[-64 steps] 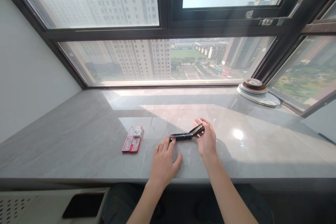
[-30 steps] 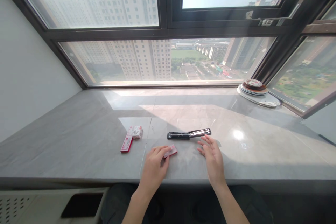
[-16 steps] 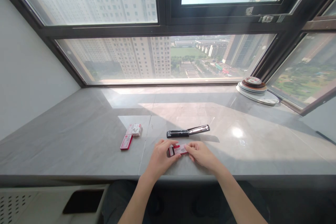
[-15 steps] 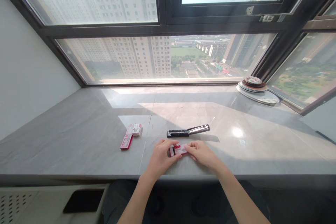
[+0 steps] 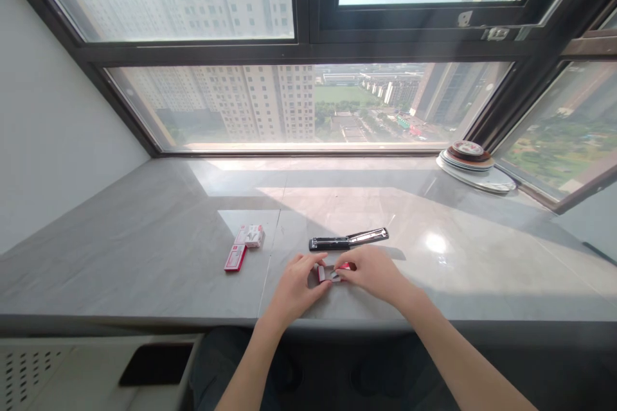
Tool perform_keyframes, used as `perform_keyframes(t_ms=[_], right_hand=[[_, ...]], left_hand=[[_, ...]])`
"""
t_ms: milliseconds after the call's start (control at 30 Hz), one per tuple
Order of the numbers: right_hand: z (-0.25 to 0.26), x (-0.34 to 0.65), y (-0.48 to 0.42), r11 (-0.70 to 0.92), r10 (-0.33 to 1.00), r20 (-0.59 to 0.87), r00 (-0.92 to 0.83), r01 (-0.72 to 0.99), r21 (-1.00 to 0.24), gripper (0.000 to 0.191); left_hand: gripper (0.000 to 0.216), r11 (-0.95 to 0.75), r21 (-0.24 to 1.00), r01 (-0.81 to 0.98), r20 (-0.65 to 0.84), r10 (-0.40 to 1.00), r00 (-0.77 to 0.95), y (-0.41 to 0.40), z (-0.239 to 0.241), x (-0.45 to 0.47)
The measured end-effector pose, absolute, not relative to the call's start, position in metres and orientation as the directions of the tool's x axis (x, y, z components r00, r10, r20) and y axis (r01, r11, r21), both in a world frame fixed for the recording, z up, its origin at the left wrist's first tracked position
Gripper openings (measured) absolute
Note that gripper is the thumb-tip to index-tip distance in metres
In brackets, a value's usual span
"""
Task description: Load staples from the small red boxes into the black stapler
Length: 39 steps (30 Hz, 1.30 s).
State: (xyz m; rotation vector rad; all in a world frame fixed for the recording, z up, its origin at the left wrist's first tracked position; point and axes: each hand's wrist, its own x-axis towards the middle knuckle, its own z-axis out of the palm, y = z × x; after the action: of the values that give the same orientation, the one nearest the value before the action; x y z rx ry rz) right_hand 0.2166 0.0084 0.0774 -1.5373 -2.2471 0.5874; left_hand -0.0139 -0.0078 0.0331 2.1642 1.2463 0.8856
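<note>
My left hand [image 5: 297,284] grips the left end of a small red-and-white staple box [image 5: 322,273], thumb and fingers around its two sides. The box lies opened on the counter, its pale inside showing. Over its right part, my right hand [image 5: 373,273] is closed in a pinch at a small grey strip of staples [image 5: 333,275]; the fingers hide part of the box. Just beyond both hands rests a long black stapler [image 5: 330,244], unfolded with its metal inner channel facing up.
Left of the hands lie small red-and-white boxes [image 5: 234,258], touching one another. A stack of plates [image 5: 470,164] stands in the far right corner by the window. The grey stone counter [image 5: 159,257] ends at a front edge close to my body.
The staple box has gone from closed to opened, its inside now showing. My right hand has shifted from the box's right end to over its inside, fingers pinched at the staples.
</note>
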Motion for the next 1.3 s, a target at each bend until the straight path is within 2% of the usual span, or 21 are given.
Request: perform_keyframes(t_ms=[133,200,300,400,467,567,667,767,900,1033,1133,1233,1300], right_hand=[[0.082,0.189,0.027,0.513,0.842,0.019,-0.539,0.790,-0.337,0.018],[0.081,0.186,0.031,0.554,0.817,0.020,-0.576,0.774,-0.306,0.019],[0.079,0.195,0.027,0.518,0.835,0.068,-0.546,0.737,-0.434,0.017],[0.076,0.219,0.017,0.377,0.897,0.062,-0.437,0.685,-0.623,0.019],[0.072,0.237,0.010,0.300,0.928,0.044,-0.370,0.672,-0.677,0.022],[0.066,0.258,0.002,0.232,0.958,0.040,-0.285,0.683,-0.692,0.027],[0.061,0.264,-0.004,0.238,0.951,0.024,-0.309,0.679,-0.694,0.038],[0.057,0.255,-0.008,0.277,0.931,0.025,-0.363,0.662,-0.697,0.031],[0.056,0.238,-0.011,0.306,0.919,0.047,-0.391,0.636,-0.708,0.029],[0.059,0.229,-0.009,0.273,0.938,0.043,-0.343,0.658,-0.702,0.036],[0.059,0.220,-0.003,0.276,0.945,0.060,-0.322,0.684,-0.675,0.029],[0.058,0.209,0.003,0.323,0.928,0.067,-0.366,0.704,-0.633,0.016],[0.059,0.204,0.007,0.359,0.917,0.092,-0.387,0.705,-0.612,0.015]], left_hand=[[0.052,-0.464,0.668,0.582,0.286,0.882,0.375,-0.009,0.037,-0.015],[0.050,-0.463,0.665,0.586,0.282,0.882,0.377,-0.010,0.038,-0.015],[0.052,-0.462,0.671,0.580,0.283,0.883,0.375,-0.009,0.038,-0.015],[0.053,-0.462,0.681,0.569,0.281,0.881,0.380,-0.007,0.036,-0.015],[0.051,-0.468,0.679,0.565,0.280,0.877,0.389,-0.006,0.034,-0.015],[0.052,-0.480,0.665,0.573,0.306,0.874,0.377,-0.007,0.033,-0.015],[0.042,-0.436,0.662,0.610,0.311,0.900,0.306,-0.007,0.031,-0.013],[0.028,-0.370,0.661,0.653,0.279,0.929,0.244,-0.007,0.028,-0.006],[0.026,-0.351,0.655,0.669,0.279,0.935,0.218,-0.011,0.024,0.004],[0.025,-0.265,0.739,0.620,0.229,0.964,0.139,-0.006,0.026,-0.001],[0.025,-0.253,0.691,0.678,0.318,0.948,0.029,0.016,0.031,-0.008],[0.042,-0.315,0.617,0.721,0.347,0.931,0.111,0.043,0.032,-0.009],[0.034,-0.327,0.610,0.722,0.280,0.941,0.189,0.052,0.028,-0.006]])
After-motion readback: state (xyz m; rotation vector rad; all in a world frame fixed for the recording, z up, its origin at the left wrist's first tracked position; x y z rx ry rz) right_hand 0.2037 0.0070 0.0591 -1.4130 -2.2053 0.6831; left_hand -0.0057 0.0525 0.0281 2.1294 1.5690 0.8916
